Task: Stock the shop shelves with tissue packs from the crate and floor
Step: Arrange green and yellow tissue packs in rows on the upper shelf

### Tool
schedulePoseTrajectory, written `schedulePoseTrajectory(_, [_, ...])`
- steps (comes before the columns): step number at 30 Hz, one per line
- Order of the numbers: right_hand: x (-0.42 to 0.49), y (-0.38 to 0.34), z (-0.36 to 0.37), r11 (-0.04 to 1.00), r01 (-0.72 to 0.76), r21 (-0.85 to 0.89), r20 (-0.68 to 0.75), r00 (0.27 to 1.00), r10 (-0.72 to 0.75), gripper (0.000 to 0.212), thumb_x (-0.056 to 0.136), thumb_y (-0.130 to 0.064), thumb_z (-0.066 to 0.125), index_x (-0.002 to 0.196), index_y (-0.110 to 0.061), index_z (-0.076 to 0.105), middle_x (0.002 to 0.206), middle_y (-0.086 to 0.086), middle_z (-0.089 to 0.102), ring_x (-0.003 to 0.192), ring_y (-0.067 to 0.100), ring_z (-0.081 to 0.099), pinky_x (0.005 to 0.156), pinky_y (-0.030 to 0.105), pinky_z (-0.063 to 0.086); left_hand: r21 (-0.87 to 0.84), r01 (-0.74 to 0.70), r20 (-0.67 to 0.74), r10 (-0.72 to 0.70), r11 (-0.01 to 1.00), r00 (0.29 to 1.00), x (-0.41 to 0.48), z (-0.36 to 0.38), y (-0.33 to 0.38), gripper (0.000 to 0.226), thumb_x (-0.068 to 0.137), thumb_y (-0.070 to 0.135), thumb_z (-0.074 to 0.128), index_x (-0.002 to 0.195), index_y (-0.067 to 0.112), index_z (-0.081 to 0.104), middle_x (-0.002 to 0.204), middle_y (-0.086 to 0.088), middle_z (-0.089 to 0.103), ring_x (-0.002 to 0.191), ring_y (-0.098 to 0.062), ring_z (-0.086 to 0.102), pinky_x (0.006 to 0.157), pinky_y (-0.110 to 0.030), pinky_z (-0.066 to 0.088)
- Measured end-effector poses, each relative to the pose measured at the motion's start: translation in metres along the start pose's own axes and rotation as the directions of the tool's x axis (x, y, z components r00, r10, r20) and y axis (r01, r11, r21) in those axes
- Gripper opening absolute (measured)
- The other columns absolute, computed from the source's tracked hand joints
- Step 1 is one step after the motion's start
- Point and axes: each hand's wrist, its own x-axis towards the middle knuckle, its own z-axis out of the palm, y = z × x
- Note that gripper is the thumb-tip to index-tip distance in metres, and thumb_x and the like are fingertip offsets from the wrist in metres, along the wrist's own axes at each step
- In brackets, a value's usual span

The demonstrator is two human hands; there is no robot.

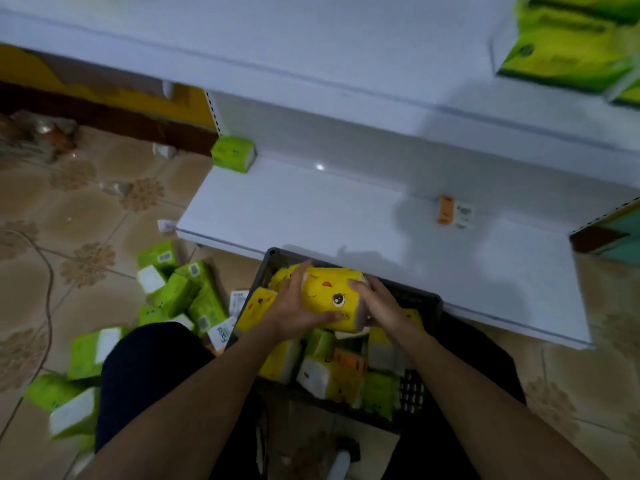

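A yellow tissue pack (pixel 329 294) with a cartoon face is held between both hands just above the dark plastic crate (pixel 427 304). My left hand (pixel 294 303) grips its left end, thumb curled under the near edge. My right hand (pixel 375 299) clasps its right end. The crate holds several more yellow, orange and green packs (pixel 329 368). Green tissue packs (pixel 180 292) lie scattered on the floor at the left. The white bottom shelf (pixel 311 209) lies just beyond the crate, with one green pack (pixel 232 153) at its back left corner.
An upper white shelf (pixel 311 64) overhangs, with green packs (pixel 568 46) at its right end. An orange price tag (pixel 446 210) lies on the bottom shelf. My knees flank the crate. Patterned floor tiles (pixel 69 237) spread left, with some clutter by the far wall.
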Motion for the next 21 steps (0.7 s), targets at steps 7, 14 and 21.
schedulePoseTrajectory(7, [-0.073,-0.083,0.008,0.924,0.384,0.007,-0.057,0.922,-0.383,0.065,0.088,-0.054,0.050,0.145,-0.041,0.021,0.155,-0.004,0.022,0.138,0.022,0.032,0.110,0.046,0.034,0.290,-0.285,-0.061,0.314,0.914,0.947,-0.049,-0.064,0.073,0.108,0.059,0.024,0.083,0.144,0.033,0.017,0.131,-0.013,0.038,0.119,-0.035,0.046,0.094,-0.040,0.044])
schedulePoseTrajectory(14, [-0.142,-0.135,0.020,0.783,0.622,-0.010,0.025,0.783,-0.621,0.089,0.078,-0.029,0.074,0.147,-0.037,0.017,0.140,-0.005,0.039,0.121,0.020,0.049,0.091,0.041,0.052,0.251,-0.378,-0.294,0.442,0.891,0.847,-0.085,-0.111,0.118,0.096,0.052,0.053,0.068,0.136,0.019,0.040,0.130,-0.010,0.049,0.116,-0.025,0.049,0.088,-0.026,0.039])
schedulePoseTrajectory(21, [-0.171,-0.205,0.021,0.511,0.776,-0.369,-0.010,0.546,-0.838,0.091,0.066,-0.028,0.084,0.142,-0.031,0.034,0.137,-0.007,0.045,0.122,0.011,0.046,0.094,0.024,0.042,0.183,-0.598,-0.440,0.609,0.781,0.660,-0.096,-0.160,0.175,0.098,0.045,0.057,0.060,0.134,0.021,0.040,0.126,0.004,0.049,0.110,-0.006,0.045,0.082,-0.007,0.036])
